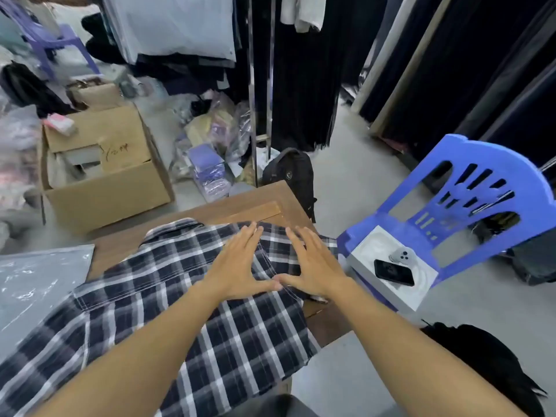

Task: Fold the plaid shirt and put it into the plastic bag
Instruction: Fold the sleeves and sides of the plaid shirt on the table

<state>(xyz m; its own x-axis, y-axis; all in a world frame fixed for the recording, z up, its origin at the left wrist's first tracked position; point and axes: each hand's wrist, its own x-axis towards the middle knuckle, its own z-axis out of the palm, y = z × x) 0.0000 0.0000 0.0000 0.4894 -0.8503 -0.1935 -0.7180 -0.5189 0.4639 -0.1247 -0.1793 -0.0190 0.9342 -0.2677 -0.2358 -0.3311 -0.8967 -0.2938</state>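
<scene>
Basically both hands lie flat and spread on the plaid shirt [168, 299], gripping nothing. Left hand [237, 266] and right hand [316, 266] sit side by side, thumb tips almost touching, palms pressing the cloth near its far right edge. Shirt is spread over a wooden bench [249, 206], running from under the palms back toward the person and out to the left hand's side; collar lies beyond and left of the left hand. Plastic bag [39, 284] lies flat well left of the left hand, partly under the shirt's edge by the look of it. Thin woven cotton, dark navy with white check, stitched seams, soft and limp. Judgement: light, floppy, won't hold shape, so pinch it at seams or shoulder edges and smooth each fold. Bag is clear, glossy, wrinkled film, likely slippery. Bench is brown wood grain, hard, flat.
</scene>
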